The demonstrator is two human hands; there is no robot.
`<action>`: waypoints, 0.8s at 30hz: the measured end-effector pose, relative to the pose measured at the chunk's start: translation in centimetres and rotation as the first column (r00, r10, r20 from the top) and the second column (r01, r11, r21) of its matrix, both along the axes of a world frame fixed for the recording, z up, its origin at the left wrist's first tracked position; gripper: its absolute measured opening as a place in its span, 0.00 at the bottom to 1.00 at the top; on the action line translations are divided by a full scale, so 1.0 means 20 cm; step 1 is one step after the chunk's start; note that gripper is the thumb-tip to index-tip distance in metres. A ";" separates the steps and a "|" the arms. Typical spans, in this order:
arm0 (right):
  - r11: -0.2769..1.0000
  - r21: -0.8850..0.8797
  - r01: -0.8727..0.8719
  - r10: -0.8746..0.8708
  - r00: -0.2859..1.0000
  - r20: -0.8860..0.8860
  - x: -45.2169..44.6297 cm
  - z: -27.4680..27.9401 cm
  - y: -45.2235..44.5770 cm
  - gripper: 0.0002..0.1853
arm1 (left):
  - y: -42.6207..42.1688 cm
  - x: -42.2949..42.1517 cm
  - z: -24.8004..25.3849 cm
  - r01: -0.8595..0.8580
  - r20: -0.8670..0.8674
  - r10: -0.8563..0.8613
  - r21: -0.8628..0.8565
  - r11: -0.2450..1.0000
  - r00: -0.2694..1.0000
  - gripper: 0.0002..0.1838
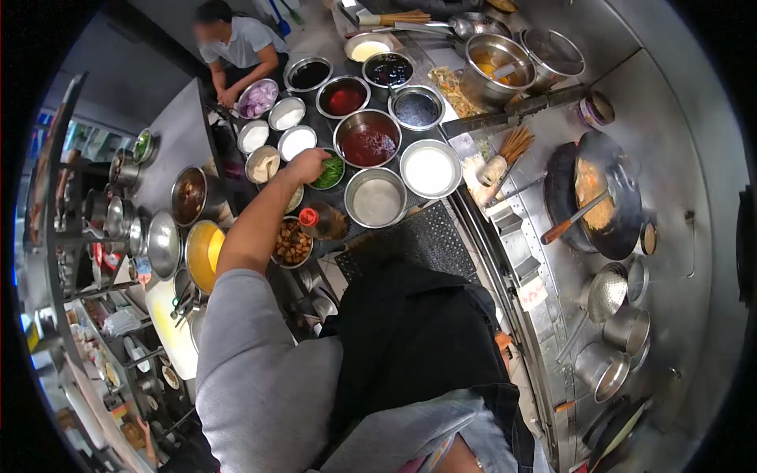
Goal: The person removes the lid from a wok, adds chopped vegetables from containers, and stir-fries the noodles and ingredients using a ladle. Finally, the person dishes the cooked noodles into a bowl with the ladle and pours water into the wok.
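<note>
My left hand [308,165] reaches over the edge of a small bowl of chopped green herbs [330,170], its fingers bent together at the herbs; what they pinch, if anything, is too small to make out. Just left of it sits a bowl of pale paste [263,165], and behind it a bowl of white powder [298,143]. A bowl of red sauce [368,139] stands to the right. Nearer me are a red-capped bottle [321,221] and a bowl of browned cubes [292,241]. My right hand is not visible.
At the right, a wok [603,195] holds food and a wooden-handled ladle [576,217]. Strainers and pots [627,329] lie below it. A person [244,49] leans at the back left, near a bowl of chopped onion [258,98]. Metal bowls [164,243] line the left counter.
</note>
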State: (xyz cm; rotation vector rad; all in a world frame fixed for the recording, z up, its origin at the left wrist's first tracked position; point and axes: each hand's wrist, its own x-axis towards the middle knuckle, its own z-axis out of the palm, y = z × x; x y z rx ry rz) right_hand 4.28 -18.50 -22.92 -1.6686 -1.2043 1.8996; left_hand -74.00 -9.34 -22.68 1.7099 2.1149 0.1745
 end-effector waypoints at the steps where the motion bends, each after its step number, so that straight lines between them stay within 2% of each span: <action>1: 0.999 -0.037 0.022 -0.023 1.000 -0.019 -0.06 0.05 -0.04 0.16 | 0.01 -0.02 -0.08 0.043 -0.036 -0.042 0.023 0.999 0.998 0.22; 3: 0.995 -0.086 0.056 -0.058 0.998 -0.025 -0.13 0.05 -0.09 0.16 | 0.06 -0.03 -0.18 0.069 -0.099 -0.074 -0.044 0.997 0.992 0.19; 6: 0.986 -0.129 0.104 -0.102 0.995 0.019 -0.14 0.00 -0.13 0.16 | 0.05 0.08 -0.15 0.071 -0.160 -0.086 -0.096 0.993 0.983 0.14; 12: 0.974 -0.160 0.159 -0.153 0.987 0.052 -0.06 -0.16 -0.23 0.16 | 0.09 0.12 -0.18 0.017 -0.232 -0.051 -0.146 0.989 0.971 0.12; 15: 0.969 -0.169 0.179 -0.174 0.984 0.045 -0.04 -0.22 -0.27 0.16 | 0.06 0.09 -0.18 0.013 -0.204 -0.026 -0.065 0.998 0.979 0.12; 21: 0.953 -0.206 0.224 -0.232 0.973 -0.015 0.01 -0.34 -0.32 0.17 | 0.02 0.00 -0.16 0.111 -0.115 -0.113 -0.024 0.994 0.987 0.13; 24: 0.930 -0.264 0.256 -0.291 0.951 -0.101 0.04 -0.42 -0.33 0.18 | 0.00 0.02 -0.08 0.066 -0.062 -0.065 0.024 0.998 0.996 0.12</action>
